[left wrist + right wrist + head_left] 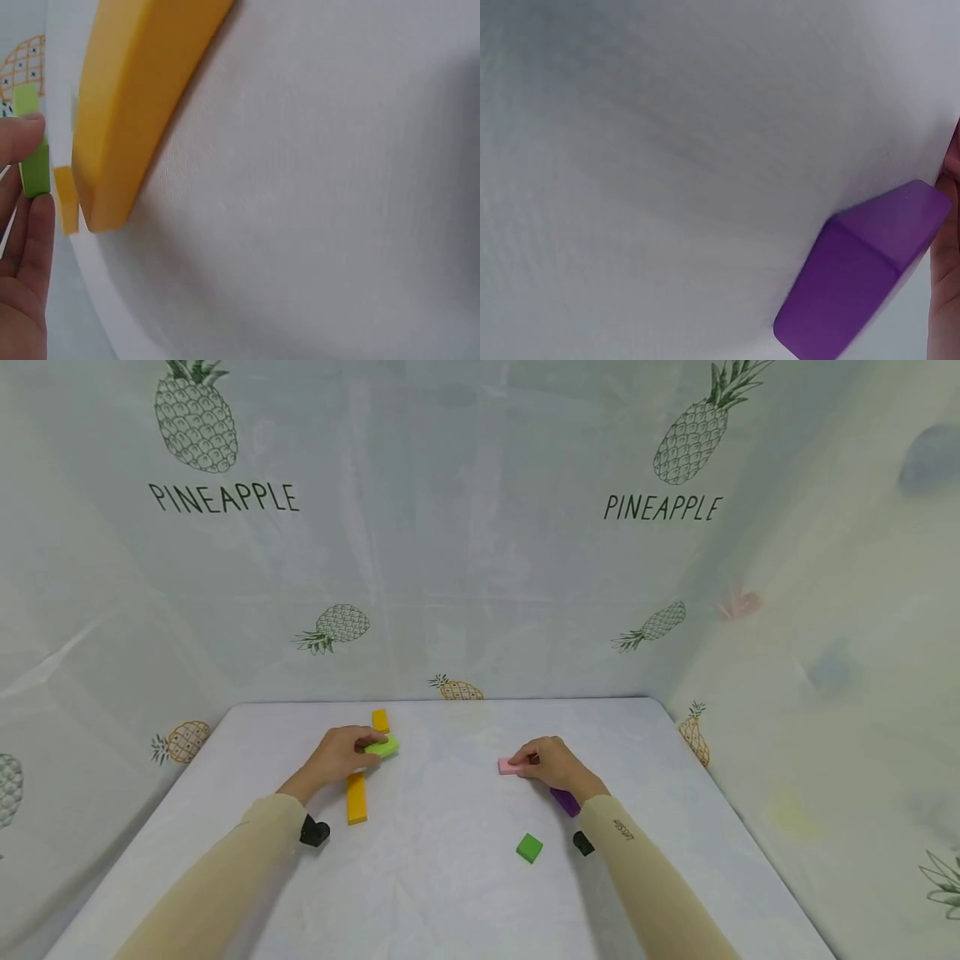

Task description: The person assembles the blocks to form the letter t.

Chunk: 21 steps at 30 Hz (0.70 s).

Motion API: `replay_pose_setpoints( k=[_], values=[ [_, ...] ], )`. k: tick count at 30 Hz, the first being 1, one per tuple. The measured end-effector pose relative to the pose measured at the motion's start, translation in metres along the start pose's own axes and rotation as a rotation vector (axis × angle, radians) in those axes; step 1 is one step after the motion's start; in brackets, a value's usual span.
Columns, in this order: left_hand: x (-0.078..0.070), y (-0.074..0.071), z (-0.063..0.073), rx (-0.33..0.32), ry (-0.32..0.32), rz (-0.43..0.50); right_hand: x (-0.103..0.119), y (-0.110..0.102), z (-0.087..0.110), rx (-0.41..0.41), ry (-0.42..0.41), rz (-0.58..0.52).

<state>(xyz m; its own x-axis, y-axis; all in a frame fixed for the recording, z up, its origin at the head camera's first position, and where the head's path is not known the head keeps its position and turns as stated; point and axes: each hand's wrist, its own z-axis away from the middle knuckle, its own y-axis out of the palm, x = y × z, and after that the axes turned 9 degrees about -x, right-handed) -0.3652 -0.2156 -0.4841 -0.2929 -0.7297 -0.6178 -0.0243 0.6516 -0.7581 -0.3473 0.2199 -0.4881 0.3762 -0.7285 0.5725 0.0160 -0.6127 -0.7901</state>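
Observation:
My left hand (341,754) pinches a light green block (384,747) between thumb and fingers, at the left of the white table. In the left wrist view the thumb lies on one face of that light green block (35,169). A long yellow block (356,799) lies just below this hand, and a smaller yellow block (380,720) sits beyond it. On the right, my right hand (553,763) grips a pink block (510,767) by its right end, low over the table. Partly hidden under the right wrist is a purple block (565,802), seen larger in the right wrist view.
A green block (529,847) lies in front of the right hand, nearer me. The white table (442,877) ends at a hanging pineapple-print sheet (480,568), with more sheet along both sides. Black wrist cameras, one a small black piece (315,832), sit by the sleeves.

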Motion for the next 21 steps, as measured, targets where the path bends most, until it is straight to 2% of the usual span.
replay_pose_setpoints(
  k=[7, 14, 21],
  values=[
    [-0.014, 0.005, 0.001, 0.032, 0.044, 0.010, -0.001, 0.001, 0.000, -0.003, 0.011, -0.017],
    [-0.032, 0.016, 0.000, 0.056, 0.097, 0.026, -0.001, 0.002, 0.000, 0.003, 0.015, -0.020],
    [-0.050, 0.030, 0.000, 0.101, 0.188, 0.063, -0.003, 0.003, -0.002, 0.001, 0.026, -0.011]
  ],
)
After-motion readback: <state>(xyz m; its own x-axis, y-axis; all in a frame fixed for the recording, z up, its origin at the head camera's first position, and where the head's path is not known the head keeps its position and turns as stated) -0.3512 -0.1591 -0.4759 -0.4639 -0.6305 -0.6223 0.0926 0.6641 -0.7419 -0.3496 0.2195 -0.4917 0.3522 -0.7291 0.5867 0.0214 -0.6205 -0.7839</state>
